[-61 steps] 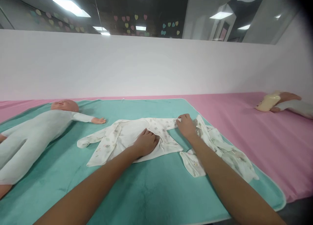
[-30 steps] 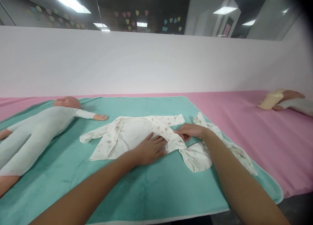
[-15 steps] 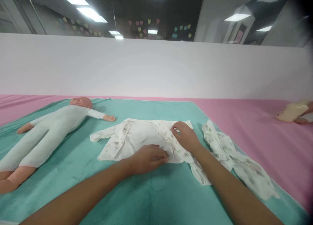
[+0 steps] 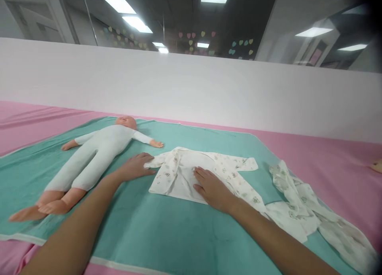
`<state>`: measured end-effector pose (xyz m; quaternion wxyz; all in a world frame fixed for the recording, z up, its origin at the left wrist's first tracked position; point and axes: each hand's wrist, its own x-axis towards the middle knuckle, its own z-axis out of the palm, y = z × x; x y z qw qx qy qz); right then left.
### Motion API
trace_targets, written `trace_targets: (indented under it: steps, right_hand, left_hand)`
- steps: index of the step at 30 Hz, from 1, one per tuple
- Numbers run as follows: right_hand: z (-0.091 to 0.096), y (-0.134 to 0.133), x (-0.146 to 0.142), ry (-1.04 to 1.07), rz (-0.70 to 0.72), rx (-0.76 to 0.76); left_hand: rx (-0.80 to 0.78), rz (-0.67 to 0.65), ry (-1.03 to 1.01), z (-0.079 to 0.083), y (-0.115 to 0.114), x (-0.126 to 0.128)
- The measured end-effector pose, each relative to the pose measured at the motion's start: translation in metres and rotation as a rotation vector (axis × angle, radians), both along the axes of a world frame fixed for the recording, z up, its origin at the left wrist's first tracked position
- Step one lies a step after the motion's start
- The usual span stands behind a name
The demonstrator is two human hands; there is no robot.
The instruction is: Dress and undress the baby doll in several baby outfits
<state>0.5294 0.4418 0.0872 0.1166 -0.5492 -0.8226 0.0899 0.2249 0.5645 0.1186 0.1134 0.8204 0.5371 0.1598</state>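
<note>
A white baby shirt [image 4: 191, 163] with a small print lies spread with its front panels apart, showing the plain inside. My left hand [image 4: 135, 167] rests at the cuff of its left sleeve, thumb and fingers apart on either side of the cloth. On the plain middle of the shirt lies my right hand [image 4: 213, 189], palm down with fingers stretched out. The right sleeve reaches out straight. Part of the lower right side is covered by my right forearm.
A baby doll [image 4: 104, 147] in a pale bodysuit lies on its back at left. Rumpled printed baby clothes [image 4: 301, 211] lie at right. Beneath is a green sheet [image 4: 179, 231] over pink cloth [image 4: 313, 159]. A white wall [image 4: 191, 96] stands behind.
My left hand has moved from the shirt's middle to the left cuff. My right hand has come from the right panel onto the middle. The right sleeve now lies outstretched. The view has turned left.
</note>
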Motion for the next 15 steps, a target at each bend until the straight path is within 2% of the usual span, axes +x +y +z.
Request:
trace_targets:
  steps: [3, 6, 10, 12, 15]
  right_hand:
    - [-0.001, 0.027, -0.015, -0.015, 0.003, -0.011]
    - [-0.004, 0.059, -0.032, -0.036, -0.016, 0.021]
    - [-0.011, 0.095, -0.053, -0.069, -0.016, 0.112]
    - [-0.013, 0.106, -0.06, -0.057, 0.004, 0.168]
    - [-0.012, 0.114, -0.065, -0.012, -0.009, 0.251]
  left_hand:
    - [0.074, -0.021, 0.027, -0.008, 0.001, 0.003]
    - [0.178, 0.074, 0.016, -0.011, 0.001, 0.002]
    - [0.441, 0.15, -0.042, -0.006, -0.002, -0.003]
    - [0.56, 0.161, -0.073, -0.005, -0.002, -0.004]
    - [0.606, 0.192, -0.101, -0.007, -0.001, -0.003]
